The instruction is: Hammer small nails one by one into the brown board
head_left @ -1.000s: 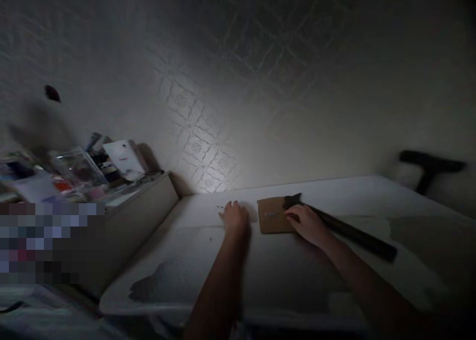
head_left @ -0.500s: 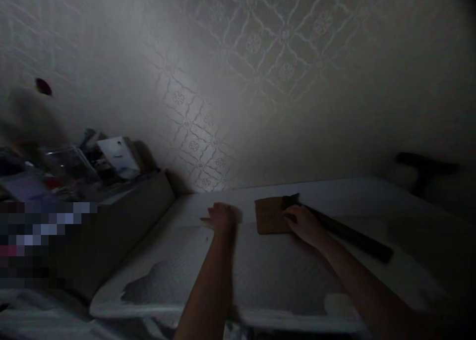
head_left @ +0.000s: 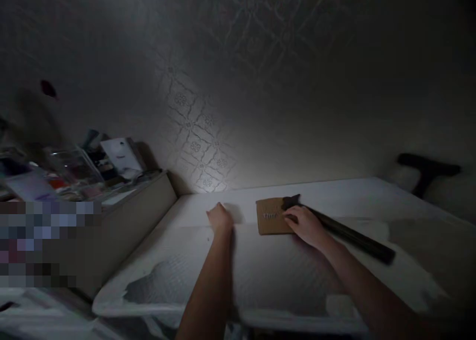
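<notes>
A square brown piece (head_left: 268, 225), like cardboard, lies on the white tabletop (head_left: 193, 241) with a short row of small light marks or bits on it. My right hand (head_left: 303, 223) rests at its right edge, thumb and fingers pressed together; what they pinch, if anything, is too small to tell. A dark pointed object (head_left: 291, 201) is just behind those fingers. From there a long dark bar (head_left: 357, 238) runs to the right. My left hand (head_left: 220, 217) is on the table to the left of the brown piece, fingers curled in and mostly hidden.
On the left, a raised cabinet (head_left: 122, 231) bears a white box (head_left: 122, 155), a clear plastic container (head_left: 72, 166) and other clutter. A dark T-shaped object (head_left: 427, 169) stands at the right. Behind the table rises a patterned wall (head_left: 260, 132).
My left hand has drawn its spread fingers in. My right hand has barely moved. The row on the brown piece shows more clearly, and the upper wall looks darker.
</notes>
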{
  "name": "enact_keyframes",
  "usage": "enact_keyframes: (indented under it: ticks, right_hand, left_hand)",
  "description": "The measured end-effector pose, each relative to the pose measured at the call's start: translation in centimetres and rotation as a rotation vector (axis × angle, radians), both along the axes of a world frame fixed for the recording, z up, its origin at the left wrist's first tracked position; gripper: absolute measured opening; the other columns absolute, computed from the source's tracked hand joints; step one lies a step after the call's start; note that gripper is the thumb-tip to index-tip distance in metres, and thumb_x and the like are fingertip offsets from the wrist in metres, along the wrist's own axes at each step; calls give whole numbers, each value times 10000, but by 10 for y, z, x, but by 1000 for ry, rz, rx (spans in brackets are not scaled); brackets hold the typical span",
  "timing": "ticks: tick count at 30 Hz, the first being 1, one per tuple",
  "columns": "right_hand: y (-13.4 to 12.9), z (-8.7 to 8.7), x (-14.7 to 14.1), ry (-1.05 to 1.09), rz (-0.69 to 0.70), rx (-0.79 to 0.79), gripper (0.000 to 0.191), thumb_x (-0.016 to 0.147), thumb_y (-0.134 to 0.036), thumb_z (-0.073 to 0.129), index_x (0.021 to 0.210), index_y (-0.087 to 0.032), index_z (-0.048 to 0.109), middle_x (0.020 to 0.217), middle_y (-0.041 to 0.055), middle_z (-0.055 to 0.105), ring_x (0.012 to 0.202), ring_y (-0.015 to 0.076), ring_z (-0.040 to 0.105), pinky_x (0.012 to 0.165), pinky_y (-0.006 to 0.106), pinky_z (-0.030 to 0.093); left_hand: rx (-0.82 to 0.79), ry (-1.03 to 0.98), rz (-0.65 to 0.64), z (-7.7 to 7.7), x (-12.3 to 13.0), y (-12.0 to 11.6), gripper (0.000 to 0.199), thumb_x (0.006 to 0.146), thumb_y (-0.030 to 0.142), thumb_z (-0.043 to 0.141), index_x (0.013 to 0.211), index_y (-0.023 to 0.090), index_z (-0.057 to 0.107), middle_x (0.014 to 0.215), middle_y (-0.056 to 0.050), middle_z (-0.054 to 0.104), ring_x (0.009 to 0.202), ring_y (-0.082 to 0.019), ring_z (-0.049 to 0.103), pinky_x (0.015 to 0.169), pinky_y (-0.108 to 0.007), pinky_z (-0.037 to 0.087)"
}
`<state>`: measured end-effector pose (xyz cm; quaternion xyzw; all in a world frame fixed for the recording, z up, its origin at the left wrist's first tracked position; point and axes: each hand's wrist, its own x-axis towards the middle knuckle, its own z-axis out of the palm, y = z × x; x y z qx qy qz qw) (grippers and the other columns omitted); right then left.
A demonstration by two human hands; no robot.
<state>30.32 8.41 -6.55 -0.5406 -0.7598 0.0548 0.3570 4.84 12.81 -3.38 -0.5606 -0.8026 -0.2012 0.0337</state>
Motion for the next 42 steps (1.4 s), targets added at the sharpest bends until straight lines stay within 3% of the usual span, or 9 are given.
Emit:
enact_keyframes:
  ticks: [4,14,23,29,33,37,42]
  right_hand:
    - [2,-1,1,8,8,-7,209,782,-197,485,864,-183,678,966,73,658,920,198,575,863,338,409]
    - [-1,1,0,4,0,-12,207,792,-200,483,879,-184,670,973,66,657,933,190,572,864,321,405]
    - [-1,1,-1,8,3,-13,211,789,-191,479,875,-182,671,966,71,658,914,191,575,868,336,402]
    - [-2,2,-2,13,1,0,207,784,-191,484,864,-190,676,957,67,659,912,189,573,855,328,410]
    - [-2,3,-3,5,-3,-2,219,785,-193,476,872,-187,677,953,72,660,931,195,574,854,329,411]
    - [-2,3,-3,-1,5,-14,217,791,-195,473,874,-186,673,962,68,659,912,189,578,866,336,404]
    - [-2,3,-3,19,3,-7,205,787,-188,483,856,-188,677,962,66,659,925,186,570,862,320,404]
  left_hand:
    - [53,-5,-2,-4,-3,2,315,798,95,416,1030,87,629,964,-162,677,959,-240,625,815,-299,439]
    - [53,-41,35,-3,-7,1,315,819,129,407,1053,116,619,1002,-149,661,986,-244,603,787,-297,441]
    - [2,-80,193,5,0,-7,301,816,154,409,1042,180,606,1071,-143,633,1055,-301,540,842,-438,398]
    - [-18,-101,170,5,-3,-6,274,805,161,435,1015,184,610,1048,-144,643,1053,-311,545,830,-434,401]
    - [75,-165,73,10,2,-5,291,803,116,435,1037,167,601,1008,-141,658,978,-263,599,773,-344,435]
    - [213,-331,-170,17,20,-6,230,808,131,480,996,173,607,918,-79,687,869,-182,639,734,-260,445]
    - [211,-561,-391,14,40,-6,170,752,140,558,903,161,633,826,-42,692,665,-124,642,661,-225,457]
